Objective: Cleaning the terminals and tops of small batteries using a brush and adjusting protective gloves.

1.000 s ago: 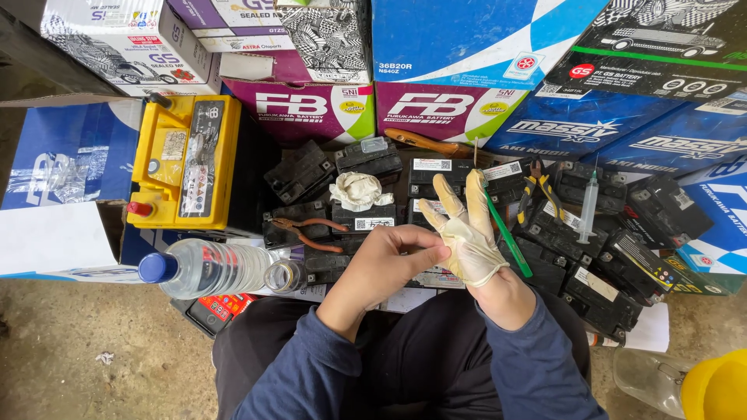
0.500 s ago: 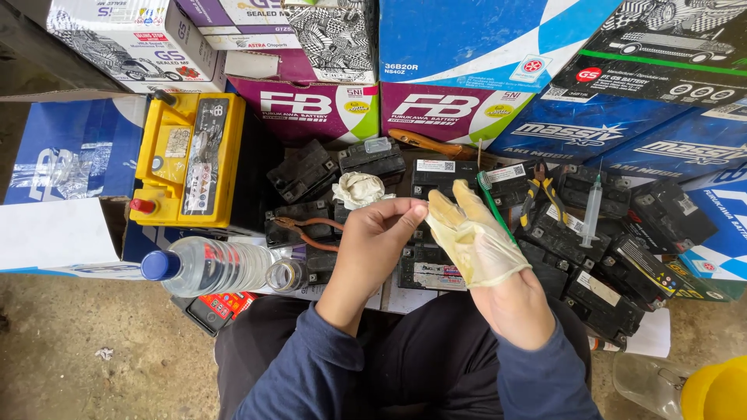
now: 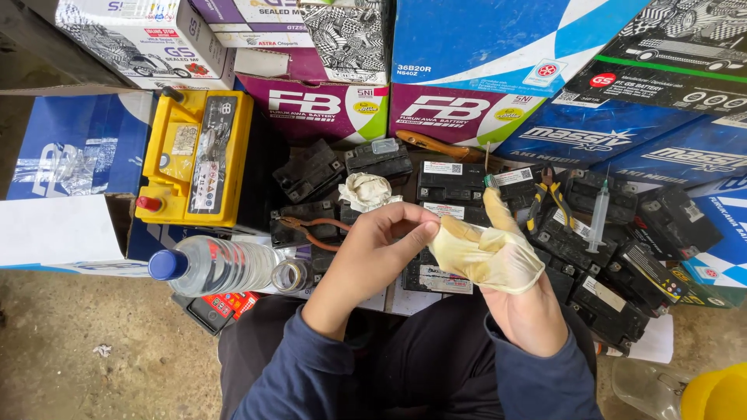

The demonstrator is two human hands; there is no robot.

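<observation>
Pale yellowish, translucent glove [image 3: 486, 253] half on the right hand [image 3: 513, 292]; bare left hand [image 3: 381, 249] pinching it. Dark navy sleeves [image 3: 311, 365], black trousers [image 3: 420, 365]. Yellow battery [image 3: 194, 159] with black top label and red terminal cap. Clear plastic bottle [image 3: 214, 266] with blue cap. Small batteries [image 3: 451, 183] black, white labels. Crumpled off-white rag [image 3: 366, 190]. Pliers [image 3: 548, 194] with yellow-black handles; another pair [image 3: 311, 229] with brown-red handles. Clear syringe [image 3: 597, 214]. Boxes [image 3: 498, 70] behind: blue-white, magenta-green, black-and-white patterned. Yellow container [image 3: 720, 393] at corner. Grey-brown concrete floor [image 3: 78, 350].
</observation>
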